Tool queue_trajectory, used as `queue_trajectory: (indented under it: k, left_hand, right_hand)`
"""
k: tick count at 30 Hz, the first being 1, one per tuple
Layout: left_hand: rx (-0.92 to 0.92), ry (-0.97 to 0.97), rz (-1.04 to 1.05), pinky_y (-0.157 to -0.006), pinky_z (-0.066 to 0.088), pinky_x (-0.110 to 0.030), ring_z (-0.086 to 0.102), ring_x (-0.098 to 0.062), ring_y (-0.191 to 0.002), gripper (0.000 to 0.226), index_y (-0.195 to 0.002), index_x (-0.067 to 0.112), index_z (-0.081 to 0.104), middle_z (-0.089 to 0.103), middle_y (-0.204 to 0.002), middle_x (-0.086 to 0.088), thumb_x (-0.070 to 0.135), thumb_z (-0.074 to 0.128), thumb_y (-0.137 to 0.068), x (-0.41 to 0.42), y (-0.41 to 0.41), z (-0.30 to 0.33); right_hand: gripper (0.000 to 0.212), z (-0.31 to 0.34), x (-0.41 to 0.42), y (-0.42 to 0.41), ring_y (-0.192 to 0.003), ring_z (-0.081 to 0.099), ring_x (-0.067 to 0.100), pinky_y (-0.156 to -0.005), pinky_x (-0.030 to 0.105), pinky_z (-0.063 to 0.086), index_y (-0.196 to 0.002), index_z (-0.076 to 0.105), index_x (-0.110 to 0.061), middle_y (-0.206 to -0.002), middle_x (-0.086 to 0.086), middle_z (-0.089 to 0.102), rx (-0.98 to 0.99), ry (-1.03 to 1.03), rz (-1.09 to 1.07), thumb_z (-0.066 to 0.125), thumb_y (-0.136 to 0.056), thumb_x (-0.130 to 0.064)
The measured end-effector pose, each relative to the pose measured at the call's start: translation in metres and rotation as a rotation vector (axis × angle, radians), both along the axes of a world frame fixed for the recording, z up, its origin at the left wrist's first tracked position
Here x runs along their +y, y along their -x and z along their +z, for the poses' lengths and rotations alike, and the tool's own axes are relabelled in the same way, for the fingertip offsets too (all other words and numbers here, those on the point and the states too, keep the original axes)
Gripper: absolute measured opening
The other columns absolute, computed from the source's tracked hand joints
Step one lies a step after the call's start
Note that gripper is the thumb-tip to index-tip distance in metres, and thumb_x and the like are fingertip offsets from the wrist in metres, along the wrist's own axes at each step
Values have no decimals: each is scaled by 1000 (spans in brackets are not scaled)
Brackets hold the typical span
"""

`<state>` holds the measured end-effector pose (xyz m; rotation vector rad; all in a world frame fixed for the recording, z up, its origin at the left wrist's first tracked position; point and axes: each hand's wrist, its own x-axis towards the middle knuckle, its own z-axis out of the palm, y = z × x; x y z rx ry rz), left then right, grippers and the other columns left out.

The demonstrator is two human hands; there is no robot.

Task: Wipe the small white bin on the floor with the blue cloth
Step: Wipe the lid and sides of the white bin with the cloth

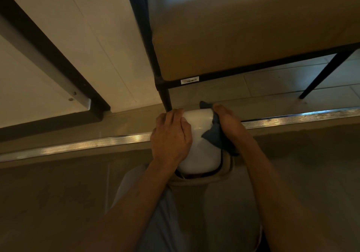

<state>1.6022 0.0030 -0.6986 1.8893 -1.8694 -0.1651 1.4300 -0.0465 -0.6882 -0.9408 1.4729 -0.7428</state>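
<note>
The small white bin [200, 140] lies tilted between my two hands, low in the middle of the view, with its dark-rimmed mouth turned toward me. My left hand [171, 134] grips the bin's left side, fingers curled over its far end. My right hand [228, 123] presses the blue cloth [213, 134] against the bin's right side. Part of the cloth sticks out beyond the bin's far end, and the rest is hidden under my palm.
A black-framed table [253, 27] with a pale top stands just beyond the bin, one leg [164, 97] touching my left fingers. A metal floor strip [292, 118] runs across under my hands. A white panel with a dark bar [52, 66] fills the left.
</note>
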Motion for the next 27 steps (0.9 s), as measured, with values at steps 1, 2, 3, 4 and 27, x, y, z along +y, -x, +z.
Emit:
queue_trajectory:
  k: [1,2,3,4,27]
  left_hand:
    - [-1,-4,3,-88,53,-45,53,-31,-121,49,-133,13,57,62,-130,-9,36,29,-101,0,0,1]
    - [-1,-6,1,-89,53,-46,53,-31,-122,49,-133,13,57,62,-130,-9,37,28,-101,0,1,1]
    - [-1,-9,-4,-90,53,-46,53,-31,-123,50,-134,13,56,61,-131,-9,37,28,-101,1,2,1]
    - [1,-9,-8,-91,52,-46,52,-31,-124,50,-134,14,55,61,-132,-9,38,27,-101,1,2,2]
    - [-4,32,-41,-93,51,-44,53,-31,-121,48,-134,14,56,63,-129,-9,36,28,-102,0,0,1]
  right_hand:
    - [45,-6,6,0,-107,61,22,-103,44,45,-109,67,-26,-115,5,66,-20,63,-14,41,-95,-59]
    - [50,-10,21,-1,-118,58,20,-105,44,44,-126,62,-33,-128,1,63,-32,143,-33,38,-95,-63]
    - [54,-16,40,-2,-125,53,19,-107,44,43,-138,51,-37,-138,-1,56,-16,216,-66,35,-96,-65]
    - [57,-21,60,-4,-129,50,18,-107,44,44,-145,41,-38,-144,-1,51,19,261,-105,32,-96,-66]
    - [100,-14,110,-36,-126,50,23,-94,34,45,-152,27,-16,-140,8,47,339,393,-212,19,-82,-86]
